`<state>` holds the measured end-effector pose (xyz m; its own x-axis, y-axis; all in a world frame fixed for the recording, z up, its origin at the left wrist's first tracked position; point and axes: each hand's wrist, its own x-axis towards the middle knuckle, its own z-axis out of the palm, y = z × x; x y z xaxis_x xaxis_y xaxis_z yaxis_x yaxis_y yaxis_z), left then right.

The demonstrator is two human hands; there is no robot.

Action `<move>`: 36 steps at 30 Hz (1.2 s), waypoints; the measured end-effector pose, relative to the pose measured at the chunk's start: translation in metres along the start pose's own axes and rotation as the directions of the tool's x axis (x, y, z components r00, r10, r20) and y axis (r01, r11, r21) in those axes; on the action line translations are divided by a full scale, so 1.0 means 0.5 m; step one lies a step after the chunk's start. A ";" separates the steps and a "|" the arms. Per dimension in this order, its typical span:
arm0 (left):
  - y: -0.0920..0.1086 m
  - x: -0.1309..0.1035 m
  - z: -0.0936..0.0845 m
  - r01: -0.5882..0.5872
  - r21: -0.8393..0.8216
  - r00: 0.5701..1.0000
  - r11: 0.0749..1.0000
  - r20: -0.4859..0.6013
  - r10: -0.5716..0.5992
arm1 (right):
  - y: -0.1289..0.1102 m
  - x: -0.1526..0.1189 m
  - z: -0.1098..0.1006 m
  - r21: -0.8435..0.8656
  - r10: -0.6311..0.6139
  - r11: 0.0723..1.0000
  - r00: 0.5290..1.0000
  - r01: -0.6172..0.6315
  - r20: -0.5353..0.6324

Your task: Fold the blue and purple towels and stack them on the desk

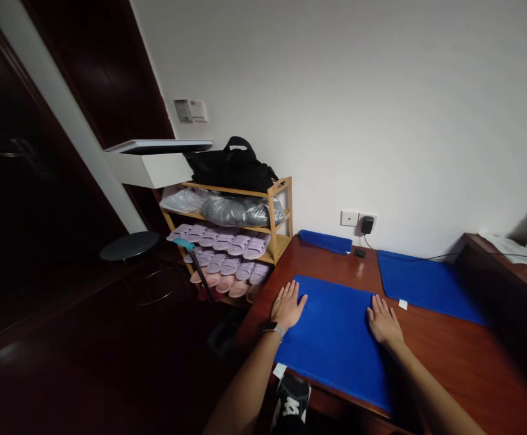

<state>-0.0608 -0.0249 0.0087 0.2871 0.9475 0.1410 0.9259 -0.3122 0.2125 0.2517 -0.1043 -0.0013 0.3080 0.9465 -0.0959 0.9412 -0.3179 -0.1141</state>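
A blue cloth is spread flat on the reddish-brown wooden table, with a small white tag at its near left corner. My left hand lies flat at its left edge, fingers stretched out, a watch on the wrist. On the right edge rests my right hand, palm down with the fingers extended. Neither hand holds anything. Farther right lies a second blue cloth, also tagged. A folded blue cloth sits at the back of the table by the wall.
Left of the table stands a wooden rack with rows of slippers, plastic-wrapped items and a black bag. A black charger is plugged into the wall, its cable crossing the right-hand cloth. A round stool stands farther left.
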 end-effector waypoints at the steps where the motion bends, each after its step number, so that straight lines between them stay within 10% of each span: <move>1: -0.001 0.000 0.000 0.001 -0.003 1.000 1.000 -0.001 -0.001 | -0.001 -0.009 0.002 0.007 -0.002 1.000 1.000 0.002 -0.001; 15: 0.016 0.027 -0.037 0.018 0.125 0.994 0.992 0.104 -0.031 | -0.011 -0.090 0.010 0.067 -0.034 0.997 0.999 0.034 -0.010; 20: 0.150 0.049 -0.040 -0.072 0.145 0.996 0.987 0.054 0.065 | -0.012 -0.088 0.007 0.087 -0.034 0.996 0.999 0.036 -0.024; 26: 0.331 -0.008 0.067 -0.466 -0.056 0.883 0.883 0.027 0.468 | -0.008 -0.086 0.009 0.039 -0.060 0.997 0.998 0.060 -0.005; 29: 0.305 -0.022 0.085 -0.414 -0.085 0.907 0.906 0.051 0.419 | -0.005 -0.084 0.014 0.039 -0.060 0.997 0.998 0.061 -0.012; 36: 0.084 -0.008 0.000 -0.103 0.016 0.991 0.995 0.093 0.101 | -0.004 -0.086 0.016 0.033 -0.047 0.998 0.999 0.047 -0.013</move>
<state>-0.0228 -0.0419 0.0171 0.4008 0.9134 0.0709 0.8952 -0.4069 0.1816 0.2357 -0.1451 -0.0047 0.2655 0.9609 -0.0779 0.9496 -0.2747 -0.1508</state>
